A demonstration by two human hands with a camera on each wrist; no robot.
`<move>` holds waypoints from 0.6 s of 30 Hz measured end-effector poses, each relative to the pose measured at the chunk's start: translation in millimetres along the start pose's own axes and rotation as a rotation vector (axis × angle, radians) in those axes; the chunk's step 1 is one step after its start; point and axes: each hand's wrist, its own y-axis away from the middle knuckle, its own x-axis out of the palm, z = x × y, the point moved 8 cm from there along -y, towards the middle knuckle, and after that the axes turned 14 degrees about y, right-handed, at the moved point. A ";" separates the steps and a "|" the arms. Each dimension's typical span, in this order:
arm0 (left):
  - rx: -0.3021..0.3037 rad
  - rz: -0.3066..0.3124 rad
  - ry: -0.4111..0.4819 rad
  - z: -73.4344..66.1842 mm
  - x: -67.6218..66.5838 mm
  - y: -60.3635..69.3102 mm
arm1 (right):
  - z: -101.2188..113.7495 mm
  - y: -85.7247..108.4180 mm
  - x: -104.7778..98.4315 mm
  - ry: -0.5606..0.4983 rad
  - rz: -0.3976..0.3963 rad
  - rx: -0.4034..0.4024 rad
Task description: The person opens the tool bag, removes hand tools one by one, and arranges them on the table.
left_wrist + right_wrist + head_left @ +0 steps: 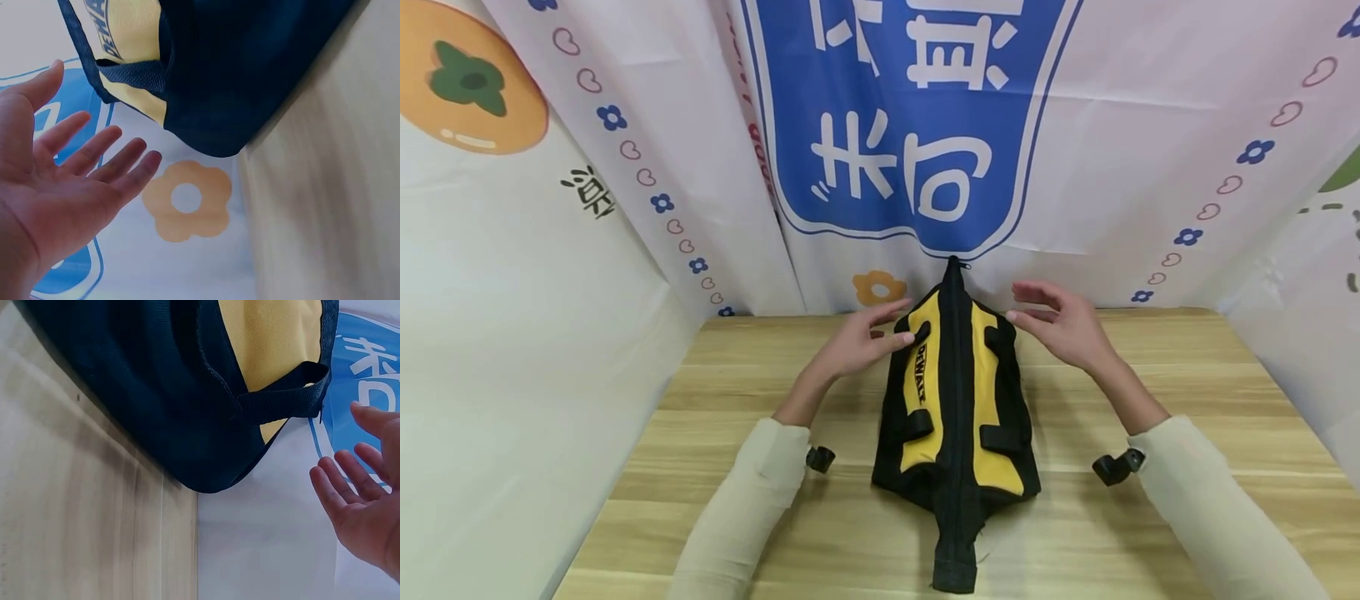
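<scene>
A black and yellow DeWalt tool bag [957, 375] lies lengthwise on the wooden table, its strap-like near end [955, 575] pointing toward me. Along its top runs a black zipper, with the pull [964, 266] at the far tip. Beside the bag's far left side is my left hand [865, 340], fingers spread. In the left wrist view a gap shows between the left hand [69, 181] and the bag [237, 62]. My right hand [1063, 325] hovers by the far right side, fingers extended. The right wrist view shows that hand [369, 494] holding nothing, apart from the bag [150, 394].
Behind the table [737, 383] hangs a white cloth backdrop [1120, 167] with a blue sign print, close to the bag's far tip. Cloth walls stand at both sides. Small black devices [1116, 467] sit at both wrists.
</scene>
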 end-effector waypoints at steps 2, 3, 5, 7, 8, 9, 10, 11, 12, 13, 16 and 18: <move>0.017 -0.003 -0.016 -3.6 -2.9 -7.7 | 0.1 -5.2 1.7 0.004 0.009 0.001; 0.025 -0.002 -0.024 -5.3 -4.4 -11.7 | 0.6 -8.0 2.6 0.004 0.012 0.002; 0.038 0.003 -0.032 -7.7 -5.6 -21.1 | 0.6 -12.4 3.2 0.004 0.016 0.003; 0.049 0.007 -0.037 -10.4 -7.2 -29.8 | 2.0 -17.4 4.4 0.007 0.023 -0.005; 0.055 0.007 -0.040 -11.3 -8.1 -34.1 | 3.0 -20.0 5.1 0.008 0.026 -0.009; 0.060 0.007 -0.044 -13.0 -9.0 -38.0 | 4.5 -22.8 5.7 0.010 0.027 -0.015; 0.064 0.007 -0.048 -14.8 -9.8 -41.8 | 5.9 -25.4 6.3 0.011 0.028 -0.021; 0.068 0.007 -0.051 -16.1 -10.4 -45.7 | 7.3 -27.9 7.0 0.011 0.030 -0.025; 0.067 0.008 -0.053 -17.6 -10.8 -49.0 | 8.6 -30.2 7.6 0.009 0.030 -0.028; 0.066 0.011 -0.052 -18.7 -11.2 -52.2 | 9.5 -32.5 8.2 0.008 0.030 -0.026; 0.054 0.020 -0.055 -21.2 -11.3 -59.8 | 11.4 -38.5 10.5 0.005 0.033 -0.015; 0.049 0.027 -0.055 -22.3 -11.3 -64.0 | 11.2 -42.1 12.3 0.004 0.035 -0.008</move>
